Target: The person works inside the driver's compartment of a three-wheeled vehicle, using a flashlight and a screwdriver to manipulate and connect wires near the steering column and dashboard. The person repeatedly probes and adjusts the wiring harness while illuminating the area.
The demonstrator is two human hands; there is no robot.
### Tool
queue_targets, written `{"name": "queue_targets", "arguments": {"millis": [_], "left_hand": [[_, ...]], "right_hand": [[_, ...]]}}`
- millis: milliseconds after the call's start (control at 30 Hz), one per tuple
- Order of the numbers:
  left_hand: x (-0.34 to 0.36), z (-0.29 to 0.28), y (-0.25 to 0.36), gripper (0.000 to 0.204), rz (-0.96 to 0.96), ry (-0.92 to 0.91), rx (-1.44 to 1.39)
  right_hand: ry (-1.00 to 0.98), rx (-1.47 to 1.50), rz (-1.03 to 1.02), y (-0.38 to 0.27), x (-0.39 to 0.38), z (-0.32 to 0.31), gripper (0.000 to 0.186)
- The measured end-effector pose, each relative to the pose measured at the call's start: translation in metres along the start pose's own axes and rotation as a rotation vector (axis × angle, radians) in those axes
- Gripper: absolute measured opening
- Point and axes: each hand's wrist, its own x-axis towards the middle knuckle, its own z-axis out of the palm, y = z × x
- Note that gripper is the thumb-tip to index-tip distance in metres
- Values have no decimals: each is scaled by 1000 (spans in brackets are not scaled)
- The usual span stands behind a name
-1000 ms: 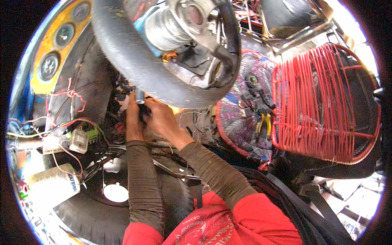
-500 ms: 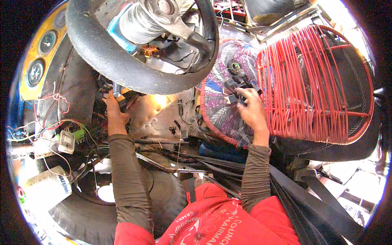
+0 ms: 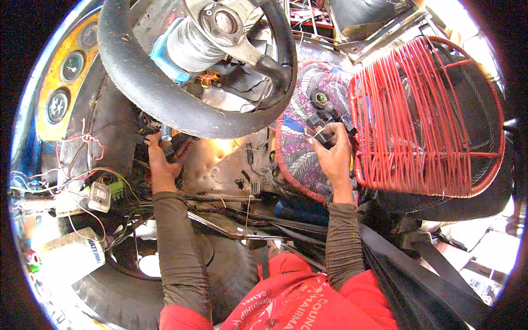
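- Far left, loose wires hang below the yellow gauge panel; they look light and limp, so I'd handle them by their insulation, with no tugging.
- My left hand reaches up under the steering wheel, fingertips at the dark wiring clutter beside a short metal cylinder. The wiring should bend easily but snap at its ends; a grip close to the joints would spare them.
- Well apart from it, the black connector blocks lie on the patterned seat cushion, near its middle. I judge them light, stiff plastic, slick if greasy and brittle at any tabs; the flat sides of a block are the place to pinch, never the leads.
- My right hand is at those blocks, thumb and fingers bent around one dark piece. The view is too coarse for me to tell whether either of my hands has closed on anything.
- Just right of it stands the red-corded backrest, springy-looking, its cords liable to snag a lead.
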Motion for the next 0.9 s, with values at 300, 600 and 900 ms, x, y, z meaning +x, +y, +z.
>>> {"name": "queue_targets", "arguments": {"millis": [300,600,900], "left_hand": [[-10,2,-5,37,50,-162,-82],[2,-4,-19,38,73,-152,-122],[10,-10,-25,35,44,-236,-221]], "right_hand": [[78,19,-225,-41,-10,26,34],[61,-59,-371,-55,-10,23,36],[56,699,210,-14,-1,9,27]]}}
